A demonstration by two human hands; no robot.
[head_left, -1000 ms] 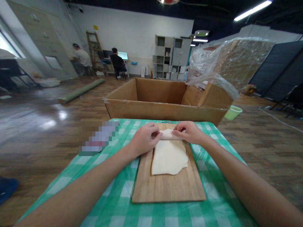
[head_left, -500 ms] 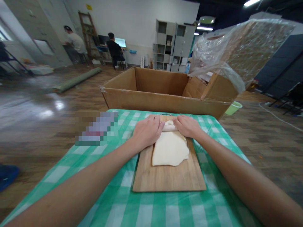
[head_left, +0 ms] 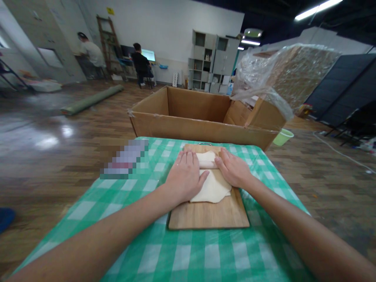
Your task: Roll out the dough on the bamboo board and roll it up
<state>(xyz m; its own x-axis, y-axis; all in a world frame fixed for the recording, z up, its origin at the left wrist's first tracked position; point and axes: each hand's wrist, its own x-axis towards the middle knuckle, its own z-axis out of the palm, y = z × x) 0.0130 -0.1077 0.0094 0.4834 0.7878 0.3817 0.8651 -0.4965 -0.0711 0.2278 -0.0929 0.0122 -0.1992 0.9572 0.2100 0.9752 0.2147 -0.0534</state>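
A pale rolling pin (head_left: 207,164) lies crosswise on a flattened sheet of white dough (head_left: 213,188). The dough rests on a wooden board (head_left: 208,217) and sticks out both beyond and in front of the pin. My left hand (head_left: 186,174) lies palm down over the pin's left end, fingers stretched forward and thumb out over the dough. Over the right end rests my right hand (head_left: 233,168), its fingers also extended rather than wrapped round. Both ends of the pin are hidden beneath my hands.
A green-and-white checked cloth (head_left: 164,254) covers the table. Beyond its far edge stands a large open cardboard box (head_left: 190,121) with plastic wrap (head_left: 258,78). A blurred-out item (head_left: 126,158) lies at the table's left. Two people sit far back; a green bin (head_left: 283,137) stands right.
Both hands and the rolling pin have come back towards me over the dough, and more dough shows beyond the pin. My left fingers are stretched straighter. The view has shifted slightly.
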